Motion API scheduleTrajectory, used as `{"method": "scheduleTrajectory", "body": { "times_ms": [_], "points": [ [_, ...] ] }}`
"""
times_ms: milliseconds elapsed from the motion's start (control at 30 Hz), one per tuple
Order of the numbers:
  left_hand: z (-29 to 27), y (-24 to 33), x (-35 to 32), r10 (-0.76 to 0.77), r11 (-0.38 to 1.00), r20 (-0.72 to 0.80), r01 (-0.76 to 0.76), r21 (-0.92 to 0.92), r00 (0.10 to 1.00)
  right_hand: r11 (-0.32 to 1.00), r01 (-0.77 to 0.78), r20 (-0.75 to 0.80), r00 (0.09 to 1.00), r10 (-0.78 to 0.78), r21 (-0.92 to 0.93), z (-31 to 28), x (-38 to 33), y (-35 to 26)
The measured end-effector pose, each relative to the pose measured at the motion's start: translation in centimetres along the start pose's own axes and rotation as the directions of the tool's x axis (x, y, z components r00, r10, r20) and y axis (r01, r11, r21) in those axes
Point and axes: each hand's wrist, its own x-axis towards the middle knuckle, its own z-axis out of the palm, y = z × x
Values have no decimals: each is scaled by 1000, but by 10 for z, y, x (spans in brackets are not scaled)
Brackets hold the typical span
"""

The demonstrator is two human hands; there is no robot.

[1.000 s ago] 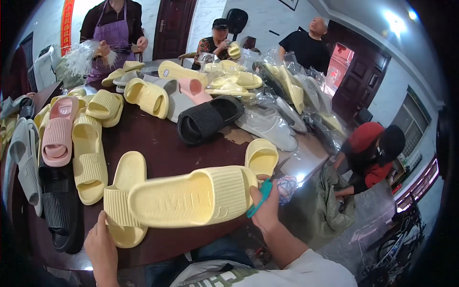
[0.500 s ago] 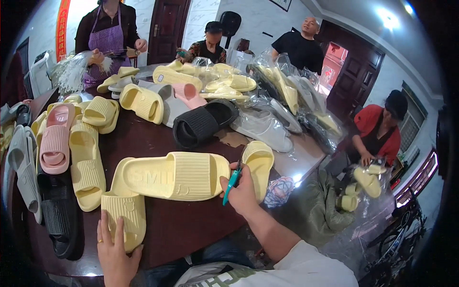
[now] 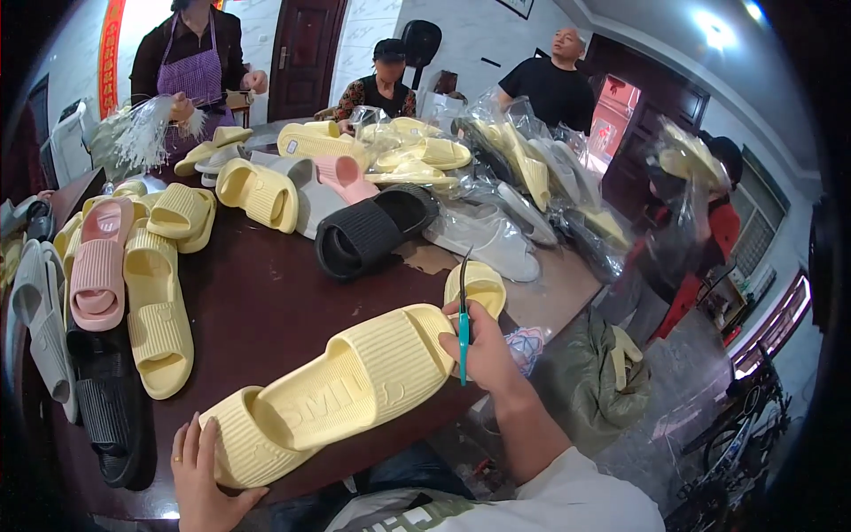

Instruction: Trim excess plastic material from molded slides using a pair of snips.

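Yellow slipper (image 3: 332,399) now lowered onto our worktop (image 3: 266,301); left hand (image 3: 202,474) grips its heel, right hand (image 3: 483,350) clamps snips (image 3: 463,319).

slide sandal (image 3: 337,399) on table (image 3: 266,301) front edge | left hand (image 3: 206,470) at heel | right hand (image 3: 486,350) at toe

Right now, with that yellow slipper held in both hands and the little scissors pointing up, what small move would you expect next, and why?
Probably tipping the teal-handled scissors down to the yellow slipper's toe edge. The right hand grips that end with the blades pointing up, clear of the slipper, while the left hand steadies the heel on the dark table.
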Motion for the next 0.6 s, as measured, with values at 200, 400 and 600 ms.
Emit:
{"method": "scheduleTrajectory", "body": {
  "times_ms": [200, 400, 600],
  "points": [
    [7, -1, -4, 1, 997, 3, -1, -84, 1000, 999, -24, -18, 1000, 25, 27, 14, -14, -3],
    [23, 5, -10, -35, 988, -1, 35, -154, 999, 994, -47, 67, 997, 40, 104, 54, -29, 5],
    [25, -5, -2, 88, 944, -185, -141, -297, 979, 962, -84, 6, 996, 86, 261, 52, -30, 28]
  ]
}}
